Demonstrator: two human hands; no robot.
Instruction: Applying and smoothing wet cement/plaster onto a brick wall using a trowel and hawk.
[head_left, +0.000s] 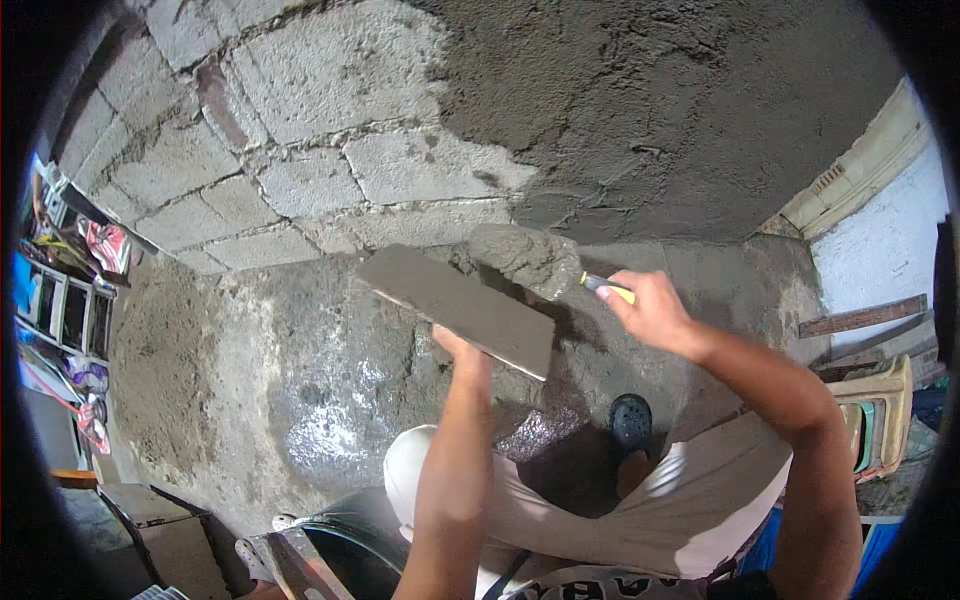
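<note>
My left hand [460, 346] is closed under a flat rectangular plastering board [455, 308], its top face coated grey and tilted down to the right. In my right hand [650, 312] is a trowel [609, 288] by its black and yellow handle. Wet mortar [522, 258] covers the trowel's blade, which is just beyond the board near the foot of the wall. Dark wet plaster [650, 120] coats the wall's right part. Bare grey concrete blocks [330, 80] show on the left, with a ragged plaster edge between.
A dark bucket [345, 535] stands beside my left forearm. Wet patches and mortar lie on the concrete floor [240, 380]. A ladder [65, 310] and clutter line the far left. On the right are a wooden plank [862, 316] and stacked plastic chairs [890, 420].
</note>
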